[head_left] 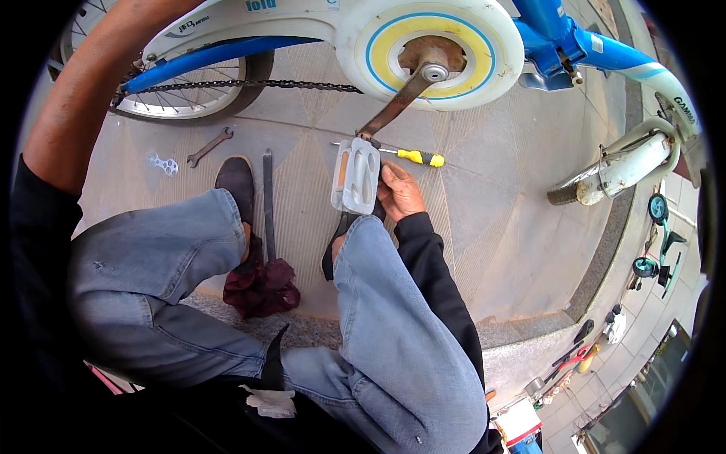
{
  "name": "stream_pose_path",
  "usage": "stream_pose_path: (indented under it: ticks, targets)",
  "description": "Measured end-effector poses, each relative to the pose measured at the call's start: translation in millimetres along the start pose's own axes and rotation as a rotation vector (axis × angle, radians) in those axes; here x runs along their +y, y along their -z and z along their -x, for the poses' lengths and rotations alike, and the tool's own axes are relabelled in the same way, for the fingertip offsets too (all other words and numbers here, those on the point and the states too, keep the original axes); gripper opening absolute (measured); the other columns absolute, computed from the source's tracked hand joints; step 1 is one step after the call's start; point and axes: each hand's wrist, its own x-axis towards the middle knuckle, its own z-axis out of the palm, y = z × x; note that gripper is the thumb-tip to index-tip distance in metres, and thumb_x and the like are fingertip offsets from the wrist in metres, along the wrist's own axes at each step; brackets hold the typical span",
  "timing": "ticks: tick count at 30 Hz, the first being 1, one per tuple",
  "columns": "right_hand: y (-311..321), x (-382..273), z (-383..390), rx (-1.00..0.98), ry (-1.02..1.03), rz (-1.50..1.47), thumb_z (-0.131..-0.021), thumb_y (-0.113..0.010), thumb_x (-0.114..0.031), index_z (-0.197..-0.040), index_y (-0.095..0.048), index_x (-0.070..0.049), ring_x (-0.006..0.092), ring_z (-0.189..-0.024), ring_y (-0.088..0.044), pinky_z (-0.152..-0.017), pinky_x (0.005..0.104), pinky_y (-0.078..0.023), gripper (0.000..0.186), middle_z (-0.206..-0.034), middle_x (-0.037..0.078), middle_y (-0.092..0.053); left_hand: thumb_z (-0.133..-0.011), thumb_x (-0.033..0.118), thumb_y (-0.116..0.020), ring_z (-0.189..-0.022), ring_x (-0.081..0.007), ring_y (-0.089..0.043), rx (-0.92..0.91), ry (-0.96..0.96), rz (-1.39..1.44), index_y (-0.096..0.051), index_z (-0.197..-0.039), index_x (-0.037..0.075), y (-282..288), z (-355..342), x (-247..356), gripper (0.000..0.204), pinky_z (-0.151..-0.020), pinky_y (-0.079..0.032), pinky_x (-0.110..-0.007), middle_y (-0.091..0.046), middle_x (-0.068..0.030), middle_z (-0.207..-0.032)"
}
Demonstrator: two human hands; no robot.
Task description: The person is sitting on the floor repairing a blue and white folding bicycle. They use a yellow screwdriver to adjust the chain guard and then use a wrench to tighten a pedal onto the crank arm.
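A white bicycle pedal [364, 180] with an orange reflector hangs from the rusty crank arm [398, 102] of a blue and white bicycle. My right hand [401, 191] grips the pedal's right side, its fingers partly hidden behind it. My left arm [83, 98] reaches up past the bicycle's rear part, and its hand is outside the picture. Behind the pedal lies a yellow and black screwdriver [420, 157]. The round chain guard [484, 30] has a yellow ring, and the chain [280, 85] runs left from it to the rear wheel [200, 106].
An open-ended wrench [209, 147] and a flat multi-hole spanner [162, 164] lie on the paving at left. Between my feet are a long dark strip [268, 204] and a dark red cloth [261, 289]. The front wheel [605, 174] stands at right, before a stone curb [597, 280].
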Motion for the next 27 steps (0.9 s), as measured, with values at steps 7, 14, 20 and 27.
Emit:
stream_pose_path:
  ticks: [7, 14, 20, 27]
  targets:
    - [2.4, -37.4, 8.5, 0.011, 0.085, 0.255, -0.088, -0.069, -0.019, -0.113, -0.063, 0.001, 0.0145, -0.075, -0.059, -0.068, 0.0292, -0.050, 0.033, -0.087, 0.007, -0.065, -0.090, 0.036, -0.054, -0.059, -0.0330, -0.063, -0.023, -0.010, 0.001, -0.072, -0.074, 0.006, 1.4, -0.6, -3.1, 0.039, -0.059, -0.049, -0.040, -0.063, -0.0167, -0.063]
    - [4.3, -35.8, 10.1, -0.025, 0.045, 0.162, -0.090, -0.066, -0.015, -0.112, -0.062, 0.004, 0.0141, -0.073, -0.060, -0.064, 0.0281, -0.050, 0.030, -0.087, 0.007, -0.065, -0.090, 0.035, -0.054, -0.059, -0.0330, -0.063, -0.009, -0.004, -0.031, -0.071, -0.072, 0.004, 5.8, -0.9, 6.5, 0.040, -0.058, -0.048, -0.041, -0.063, -0.0172, -0.062]
    - [2.6, -10.5, 10.5, 0.050, 0.041, 0.111, -0.089, -0.067, -0.016, -0.115, -0.060, 0.004, 0.0128, -0.069, -0.058, -0.062, 0.0281, -0.051, 0.033, -0.085, 0.008, -0.064, -0.090, 0.035, -0.054, -0.059, -0.0334, -0.063, -0.017, 0.019, -0.050, -0.071, -0.073, 0.005, -4.6, -1.9, -1.4, 0.040, -0.058, -0.048, -0.041, -0.062, -0.0172, -0.062]
    - [-48.0, -101.1, 53.2, 0.198, 0.281, 0.850, -0.086, -0.070, -0.014, -0.093, -0.070, 0.002, 0.0123, -0.065, -0.058, -0.059, 0.0264, -0.046, 0.017, -0.076, 0.005, -0.066, -0.090, 0.035, -0.053, -0.059, -0.0336, -0.063, 0.020, -0.015, -0.005, -0.072, -0.074, 0.005, -0.3, -0.6, 1.0, 0.040, -0.058, -0.049, -0.041, -0.063, -0.0174, -0.063]
